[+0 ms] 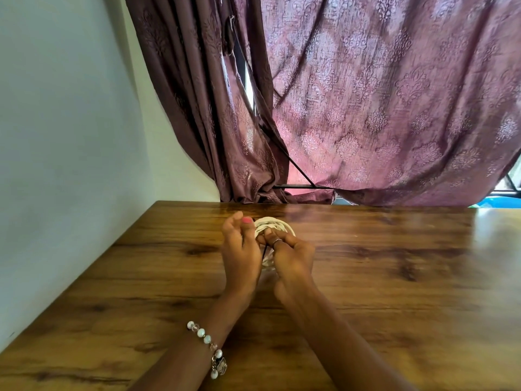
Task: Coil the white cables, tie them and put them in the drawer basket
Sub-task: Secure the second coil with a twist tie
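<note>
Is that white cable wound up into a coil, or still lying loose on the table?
Coiled. The white cable forms a round bundle of loops between the left hand and right hand, above the wooden table. Whether it is tied: cannot tell.

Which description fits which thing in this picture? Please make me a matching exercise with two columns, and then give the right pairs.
Things:
1. white cable coil
2. beaded bracelet
3. curtain
4. table

Descriptions:
A. purple, patterned, hanging behind the table
B. brown wood grain, under both hands
C. gripped between the left hand and the right hand
D. worn on the left wrist

Pairs: 1-C, 2-D, 3-A, 4-B
</note>
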